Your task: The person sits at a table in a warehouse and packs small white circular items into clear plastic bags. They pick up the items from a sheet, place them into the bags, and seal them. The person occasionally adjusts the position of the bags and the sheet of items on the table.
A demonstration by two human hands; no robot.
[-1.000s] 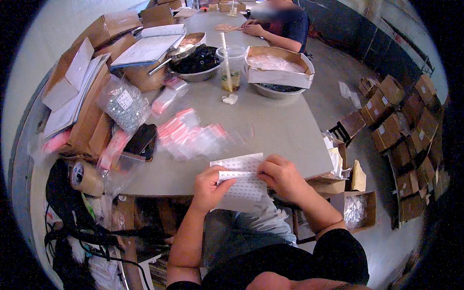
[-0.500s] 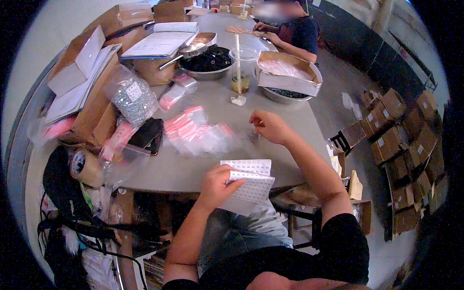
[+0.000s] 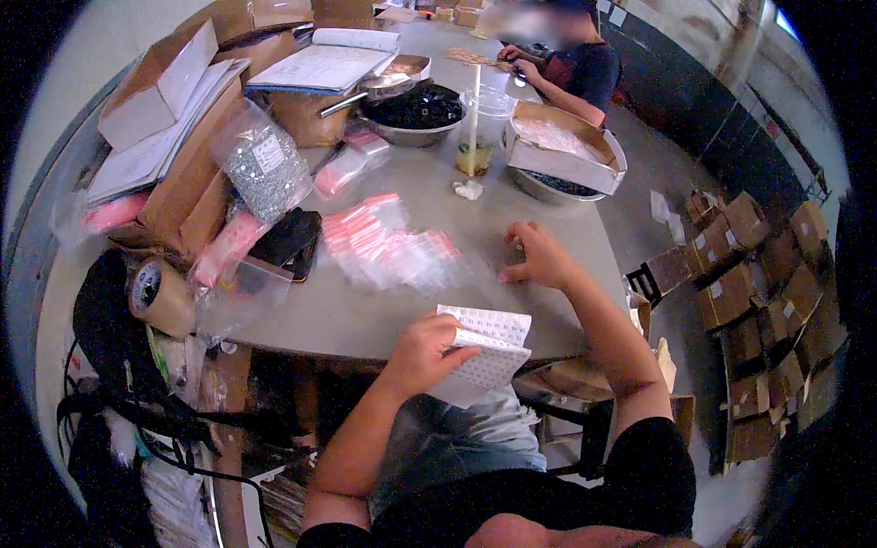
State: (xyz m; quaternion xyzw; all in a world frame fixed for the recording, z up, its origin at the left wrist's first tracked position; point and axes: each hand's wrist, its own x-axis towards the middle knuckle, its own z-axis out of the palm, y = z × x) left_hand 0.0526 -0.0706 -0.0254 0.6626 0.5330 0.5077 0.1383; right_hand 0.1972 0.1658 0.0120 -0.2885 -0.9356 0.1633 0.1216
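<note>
My left hand (image 3: 425,352) grips a folded sheet of small printed stickers (image 3: 493,342), the thumb lying on top, just off the table's near edge. My right hand (image 3: 541,256) is low over the grey table to the right, its fingers curved and the thumb apart from them. A tiny pale speck shows by its fingertips, too small to name. Left of that hand spreads a loose pile of clear zip bags (image 3: 393,247) with pinkish-red top strips. Beside the pile are a black phone-like object (image 3: 288,242) and a clear bag of small metal parts (image 3: 263,169).
Beyond stand a bowl of black parts (image 3: 416,114), a plastic cup (image 3: 475,137) with a straw, and a white box (image 3: 566,146) on another bowl. Cartons and papers (image 3: 174,137) crowd the left, with a tape roll (image 3: 163,294). A co-worker (image 3: 580,68) sits far right.
My right hand has shifted slightly right and nearer to me, its thumb now parted from the fingers. The left hand still holds the sticker sheet. The whole view has shifted a little.
</note>
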